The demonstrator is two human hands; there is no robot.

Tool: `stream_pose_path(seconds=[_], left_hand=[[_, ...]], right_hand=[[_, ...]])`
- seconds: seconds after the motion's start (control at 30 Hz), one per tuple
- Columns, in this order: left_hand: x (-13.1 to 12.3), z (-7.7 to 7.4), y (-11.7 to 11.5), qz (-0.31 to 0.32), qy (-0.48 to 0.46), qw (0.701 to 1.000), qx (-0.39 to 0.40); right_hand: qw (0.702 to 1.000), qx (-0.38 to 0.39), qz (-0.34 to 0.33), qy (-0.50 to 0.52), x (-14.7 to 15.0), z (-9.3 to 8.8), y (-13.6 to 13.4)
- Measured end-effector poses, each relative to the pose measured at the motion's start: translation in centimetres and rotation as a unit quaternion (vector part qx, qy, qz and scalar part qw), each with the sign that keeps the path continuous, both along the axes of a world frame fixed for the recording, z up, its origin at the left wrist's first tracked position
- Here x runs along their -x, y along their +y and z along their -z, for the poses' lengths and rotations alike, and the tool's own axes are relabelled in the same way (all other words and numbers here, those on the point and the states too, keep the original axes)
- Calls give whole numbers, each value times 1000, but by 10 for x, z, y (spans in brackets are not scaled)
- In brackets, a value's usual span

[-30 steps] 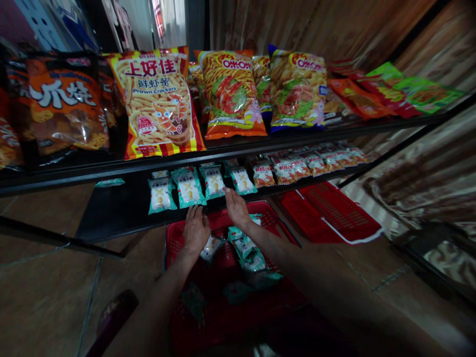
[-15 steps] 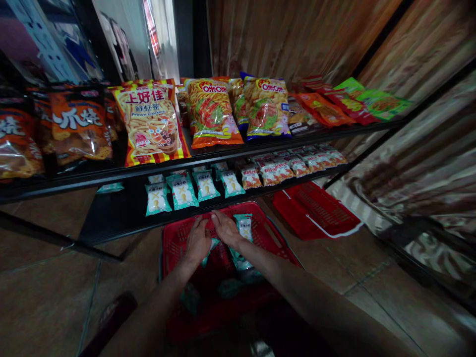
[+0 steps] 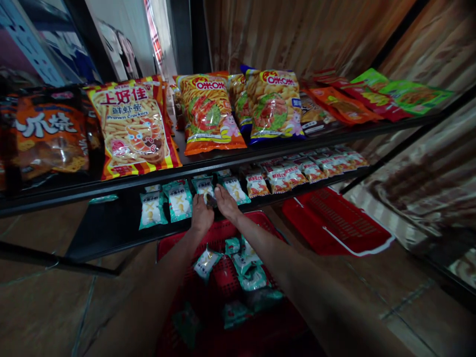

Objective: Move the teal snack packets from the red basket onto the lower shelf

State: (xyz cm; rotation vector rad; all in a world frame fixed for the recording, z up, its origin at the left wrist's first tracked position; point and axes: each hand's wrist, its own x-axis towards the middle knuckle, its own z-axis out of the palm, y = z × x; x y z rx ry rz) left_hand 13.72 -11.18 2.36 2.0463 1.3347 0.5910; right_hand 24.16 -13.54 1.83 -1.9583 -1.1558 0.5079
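Ideally, the teal-and-white packet [image 3: 204,186], on the lower shelf [image 3: 122,230] just beyond the red basket [image 3: 266,224], should be taken lightly by its edges, as its film looks slippery. The left hand [image 3: 203,214] and right hand [image 3: 226,204] meet close together before it, past the basket's far rim; whether either grips, I cannot tell. Lifting cleanly should spare the neighbouring packets [image 3: 180,201].

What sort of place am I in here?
Likely a shop's snack section, judging by the black tiered shelf, the small teal-and-white plastic packets lined up on it, and the rectangular red plastic shopping basket holding similar ones in front.
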Motion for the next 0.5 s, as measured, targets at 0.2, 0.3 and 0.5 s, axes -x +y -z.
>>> stream_pose_path(seconds=[0.2,0.3,0.5], left_hand=[[-11,5,15,-18,29,999,9],[-13,11,17,-24,38,999,23],[-14,18,19,-18,17,1000,20]], right_hand=[[999,30,-18,8,-14,1,26],[999,40,-18,15,-13,1,33],[999,29,-22,10,-9,1,41]])
